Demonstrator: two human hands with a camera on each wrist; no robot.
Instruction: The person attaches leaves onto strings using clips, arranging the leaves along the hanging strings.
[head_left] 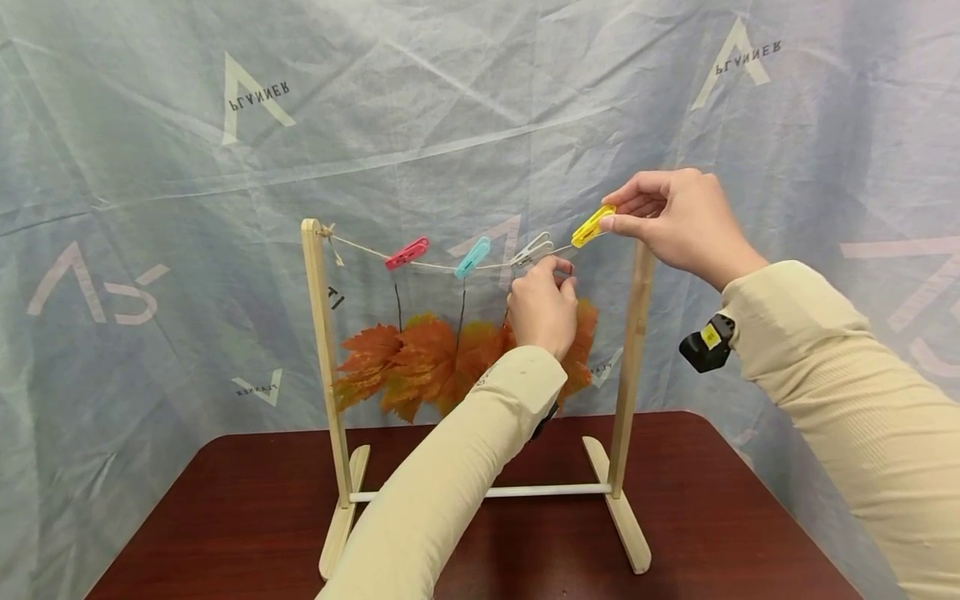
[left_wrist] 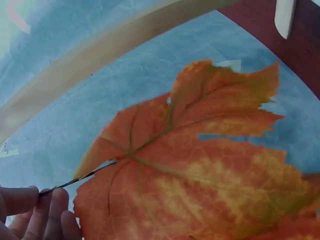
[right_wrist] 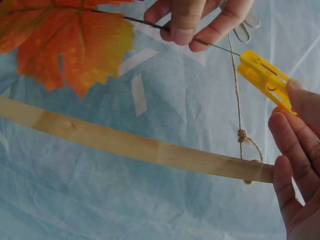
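Observation:
My right hand (head_left: 690,221) pinches a yellow clothespin (head_left: 592,227) by its handle end, beside the right part of the string (right_wrist: 237,95). With thumb and fingers, my left hand (head_left: 543,304) holds the dark stem (left_wrist: 82,177) of an orange maple leaf (left_wrist: 200,175). In the right wrist view, the thin green tip of that stem meets the front end of the yellow clothespin; whether it is clamped, I cannot tell. Red (head_left: 407,253), blue (head_left: 472,257) and white (head_left: 532,249) clothespins sit along the string, with orange leaves (head_left: 420,358) hanging below, partly hidden by my left arm.
Two wooden posts (head_left: 327,358) hold the string, knotted at the top. A white rod (head_left: 547,491) joins their wooden feet (head_left: 618,533) on a dark red table (head_left: 720,500). Behind hangs a grey-blue printed cloth (head_left: 480,100).

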